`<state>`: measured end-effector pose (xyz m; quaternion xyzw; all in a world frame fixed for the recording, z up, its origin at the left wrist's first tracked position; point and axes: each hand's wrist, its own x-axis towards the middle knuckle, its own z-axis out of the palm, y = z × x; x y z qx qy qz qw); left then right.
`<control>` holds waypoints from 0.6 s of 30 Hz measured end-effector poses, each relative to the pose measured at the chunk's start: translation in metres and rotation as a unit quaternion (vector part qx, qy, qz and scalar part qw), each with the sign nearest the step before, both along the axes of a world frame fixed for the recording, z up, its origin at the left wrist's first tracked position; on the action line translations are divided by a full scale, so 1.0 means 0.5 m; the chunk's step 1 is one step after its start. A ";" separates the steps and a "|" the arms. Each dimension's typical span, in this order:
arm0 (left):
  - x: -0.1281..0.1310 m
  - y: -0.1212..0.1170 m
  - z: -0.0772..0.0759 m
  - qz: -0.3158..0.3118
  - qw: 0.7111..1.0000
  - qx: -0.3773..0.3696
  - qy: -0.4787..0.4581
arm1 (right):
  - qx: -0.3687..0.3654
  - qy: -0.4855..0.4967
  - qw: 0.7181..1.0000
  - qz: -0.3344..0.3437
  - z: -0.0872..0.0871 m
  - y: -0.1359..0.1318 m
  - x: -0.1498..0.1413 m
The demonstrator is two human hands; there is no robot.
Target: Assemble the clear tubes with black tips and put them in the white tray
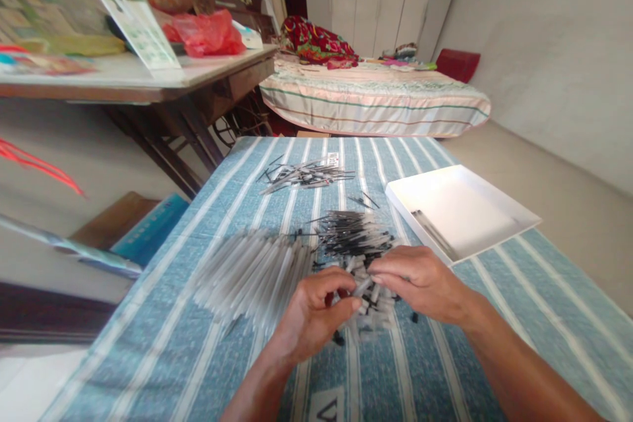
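Observation:
Over a pile of small translucent pen caps (380,318), my two hands are close together. My left hand (316,303) has its thumb and fingers pinched around a short translucent piece that looks like a pen cap. Close on its right, my right hand (420,280) pinches with thumb and forefinger; what sits between those fingertips is hidden. To the left of the hands lies a wide heap of clear pen barrels (252,273). Just beyond the caps is a stack of dark-tipped pen refills (349,232).
A shallow white box (475,211) at the right holds a few assembled-looking pens (438,234). Farther back on the striped tablecloth (208,349) lies a loose pile of thin pen parts (309,176). A side table (198,76) and a bed (376,95) stand beyond.

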<state>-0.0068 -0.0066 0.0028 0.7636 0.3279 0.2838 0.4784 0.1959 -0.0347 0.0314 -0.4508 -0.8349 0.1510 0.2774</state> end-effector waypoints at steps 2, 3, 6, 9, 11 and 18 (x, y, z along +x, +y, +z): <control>0.001 -0.001 0.002 0.010 0.999 -0.036 -0.008 | 0.003 0.024 1.000 0.000 -0.003 -0.001 -0.005; 0.001 -0.002 0.003 0.015 0.998 -0.059 -0.013 | 0.004 0.041 0.999 -0.010 -0.005 -0.003 -0.004; 0.002 -0.003 0.004 0.033 0.991 -0.119 -0.042 | -0.016 0.043 0.997 -0.060 -0.015 -0.014 0.015; 0.001 -0.003 0.000 0.049 0.986 -0.140 -0.079 | -0.085 -0.054 0.990 -0.094 -0.034 -0.036 0.044; 0.001 -0.002 -0.006 0.055 0.984 -0.141 -0.094 | -0.139 -0.120 0.977 -0.106 -0.051 -0.056 0.062; 0.007 -0.005 -0.007 0.051 0.985 -0.145 -0.078 | -0.215 -0.184 0.954 -0.097 -0.104 -0.113 0.077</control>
